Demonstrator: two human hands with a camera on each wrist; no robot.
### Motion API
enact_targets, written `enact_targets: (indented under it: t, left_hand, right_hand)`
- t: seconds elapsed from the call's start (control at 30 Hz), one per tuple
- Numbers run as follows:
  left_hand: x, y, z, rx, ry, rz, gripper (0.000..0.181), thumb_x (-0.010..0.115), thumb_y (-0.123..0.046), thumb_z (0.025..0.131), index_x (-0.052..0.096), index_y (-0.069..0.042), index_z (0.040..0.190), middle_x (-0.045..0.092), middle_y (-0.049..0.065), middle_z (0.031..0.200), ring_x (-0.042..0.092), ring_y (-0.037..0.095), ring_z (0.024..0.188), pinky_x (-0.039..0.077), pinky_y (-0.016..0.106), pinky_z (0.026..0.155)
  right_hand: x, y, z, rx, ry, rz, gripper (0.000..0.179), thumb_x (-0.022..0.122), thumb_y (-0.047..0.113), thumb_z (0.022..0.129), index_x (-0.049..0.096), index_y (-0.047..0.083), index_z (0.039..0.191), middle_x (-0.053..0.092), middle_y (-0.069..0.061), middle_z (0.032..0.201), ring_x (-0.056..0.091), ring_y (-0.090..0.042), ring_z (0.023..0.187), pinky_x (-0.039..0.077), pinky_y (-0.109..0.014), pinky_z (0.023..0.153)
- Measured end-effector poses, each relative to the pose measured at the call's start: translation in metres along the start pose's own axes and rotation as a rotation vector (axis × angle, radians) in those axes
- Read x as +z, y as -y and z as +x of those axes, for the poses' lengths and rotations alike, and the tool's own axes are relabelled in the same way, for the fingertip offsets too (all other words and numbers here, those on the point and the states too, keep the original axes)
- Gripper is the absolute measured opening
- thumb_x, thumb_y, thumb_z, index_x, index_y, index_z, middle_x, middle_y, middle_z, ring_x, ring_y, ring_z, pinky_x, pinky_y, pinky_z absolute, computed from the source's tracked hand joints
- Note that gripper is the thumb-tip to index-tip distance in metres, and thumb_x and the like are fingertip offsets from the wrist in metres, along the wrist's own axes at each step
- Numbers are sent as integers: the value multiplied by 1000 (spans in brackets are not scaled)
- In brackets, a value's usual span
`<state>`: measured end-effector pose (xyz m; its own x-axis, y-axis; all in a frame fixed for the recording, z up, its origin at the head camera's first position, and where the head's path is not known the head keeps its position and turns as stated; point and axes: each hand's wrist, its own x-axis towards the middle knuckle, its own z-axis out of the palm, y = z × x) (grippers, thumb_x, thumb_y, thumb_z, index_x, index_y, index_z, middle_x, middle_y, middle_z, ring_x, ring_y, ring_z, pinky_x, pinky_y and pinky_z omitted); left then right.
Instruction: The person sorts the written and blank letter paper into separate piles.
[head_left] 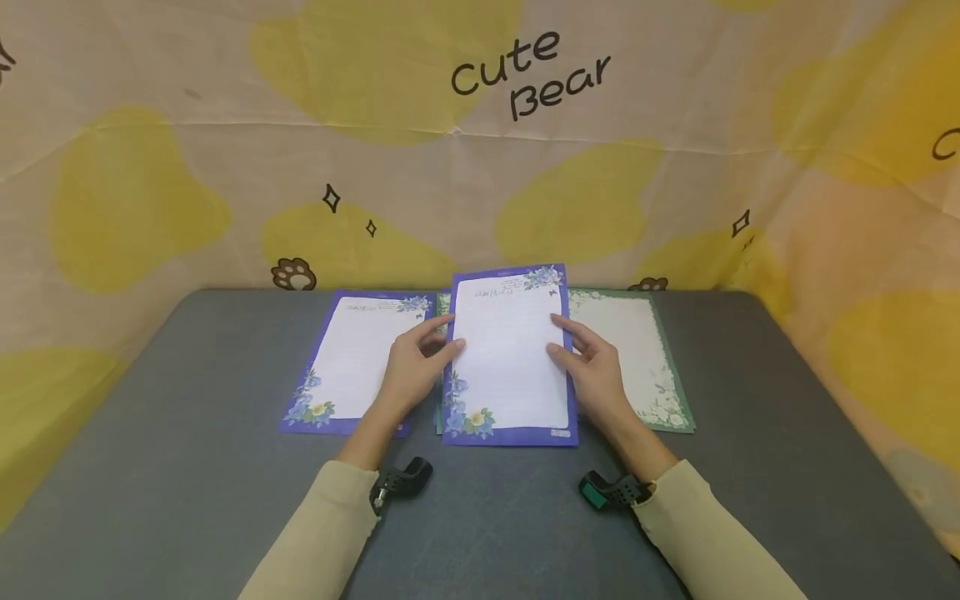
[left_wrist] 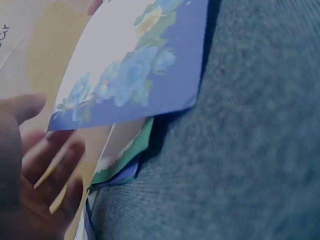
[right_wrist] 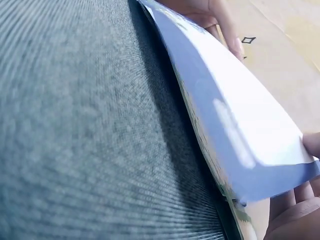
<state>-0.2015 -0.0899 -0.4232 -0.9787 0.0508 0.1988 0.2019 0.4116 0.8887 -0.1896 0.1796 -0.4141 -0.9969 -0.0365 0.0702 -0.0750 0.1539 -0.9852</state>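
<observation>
Left hand (head_left: pixel 412 371) and right hand (head_left: pixel 597 372) pinching a raised blue-bordered sheet (head_left: pixel 510 367) (floral in 2 corners), green-bordered sheet (head_left: pixel 621 337) at right, flat violet-edged page (head_left: pixel 347 358) at left

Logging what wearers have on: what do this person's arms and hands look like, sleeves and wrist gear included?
Both sleeves are long, plain and pale beige. The left hand and right hand are ungloved. The black left wrist device has a small silvery piece; the black right wrist device shows a green panel.

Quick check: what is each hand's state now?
Left hand: holding the raised sheet by its left edge.
Right hand: holding the same sheet's right edge.
</observation>
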Motion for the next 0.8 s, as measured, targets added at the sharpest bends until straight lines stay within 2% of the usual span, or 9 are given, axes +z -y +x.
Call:
enact_targets:
  t: [0.07,0.17,0.27,0.3,0.4,0.5,0.67,0.77,0.8]
  left_hand:
    - [0,-1,0,16,29,-51,43,74,-27,93,66,-18,135,74,10,121,70,23,98,58,39,90]
    - [-1,-3,0,22,55,-70,37,75,-22,92,71,-17,129,73,5,88,58,11,68,50,24,63]
    - [-3,-6,1,21,75,-84,36,76,-18,91,72,-16,127,48,-2,57,36,10,51,32,22,49]
    - [-4,-7,1,19,84,-84,36,76,-18,91,72,-16,127,39,-3,53,35,10,51,31,21,48]
    - [-8,-10,1,16,125,-60,40,77,-16,90,70,-18,130,45,-4,55,39,11,53,32,22,48]
    - [-12,-13,2,27,148,14,44,78,-16,89,69,-19,132,52,0,64,45,14,58,35,22,50]
    - [-24,-20,3,44,108,104,46,79,-14,87,69,-18,132,57,5,70,47,17,62,39,23,52]
    - [-34,-25,3,37,94,128,47,79,-14,88,68,-18,134,56,6,68,48,17,62,39,23,52]
    - [-37,-27,3,33,91,134,48,79,-14,88,68,-18,134,55,5,67,48,17,61,39,23,52]
  right_hand:
    - [0,0,0,5,2,-4,46,63,17,101,55,20,146,55,-12,150,72,-32,113,62,-27,78]
    - [0,1,0,-3,2,-35,46,64,17,100,56,19,145,54,-12,151,73,-32,111,62,-26,77]
    - [-1,3,0,-16,-1,-76,46,66,17,99,58,17,144,53,-13,152,74,-35,107,63,-28,74]
    - [-1,3,0,-19,-8,-99,46,67,16,98,58,16,143,53,-14,152,74,-35,105,63,-29,73]
    - [0,5,0,-7,-41,-165,45,69,16,96,61,14,140,52,-15,153,76,-36,100,64,-30,72]
    - [2,9,-1,6,-75,-223,44,71,16,95,63,15,138,53,-14,152,77,-34,96,63,-29,69]
    - [9,23,-3,-47,-85,-280,45,73,15,93,65,16,137,57,-10,149,77,-32,97,58,-21,63]
    - [15,34,-4,-87,-78,-312,45,74,15,93,65,15,137,59,-10,147,75,-31,105,59,-21,67]
    - [17,37,-4,-99,-73,-316,45,74,15,92,65,15,136,60,-11,146,76,-30,100,58,-21,63]
